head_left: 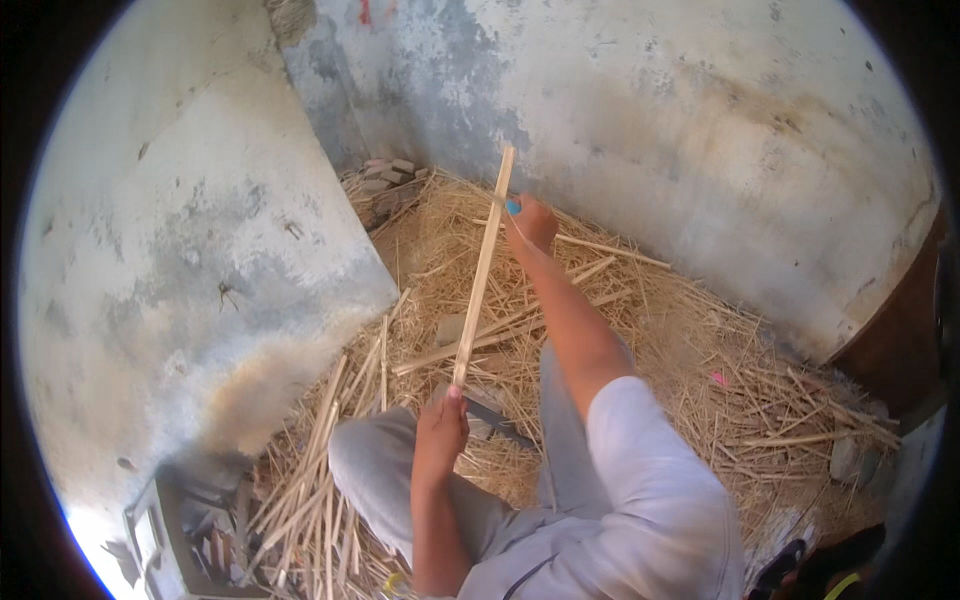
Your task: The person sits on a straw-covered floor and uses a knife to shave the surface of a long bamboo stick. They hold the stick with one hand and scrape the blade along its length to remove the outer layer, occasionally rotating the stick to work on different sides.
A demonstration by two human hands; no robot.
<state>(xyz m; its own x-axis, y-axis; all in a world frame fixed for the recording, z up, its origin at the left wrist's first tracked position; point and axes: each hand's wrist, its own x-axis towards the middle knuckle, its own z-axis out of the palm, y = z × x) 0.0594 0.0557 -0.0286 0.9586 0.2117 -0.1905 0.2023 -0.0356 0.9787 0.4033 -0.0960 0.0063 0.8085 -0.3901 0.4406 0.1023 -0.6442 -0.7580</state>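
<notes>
My left hand (440, 432), thumb up, is closed around the lower end of a long, pale split-bamboo strip (480, 275). The strip rises, slightly tilted to the right, in front of me. My right arm is stretched far out. At its end my right hand (533, 222) is closed beside the strip's upper part, with a small blue piece (513, 206) showing at the fingers. Whether that is a tool's handle or a finger wrap, I cannot tell. A thin pale strand (520, 232) curves off the strip close to the right hand and forearm.
Shavings (420, 235) and loose bamboo strips (315, 480) cover the floor around my bent legs. A dark flat bar (500, 422) lies between the legs. Weathered walls (700, 130) close in ahead and left. Broken bricks (390, 172) fill the corner; a grey frame (165, 540) stands lower left.
</notes>
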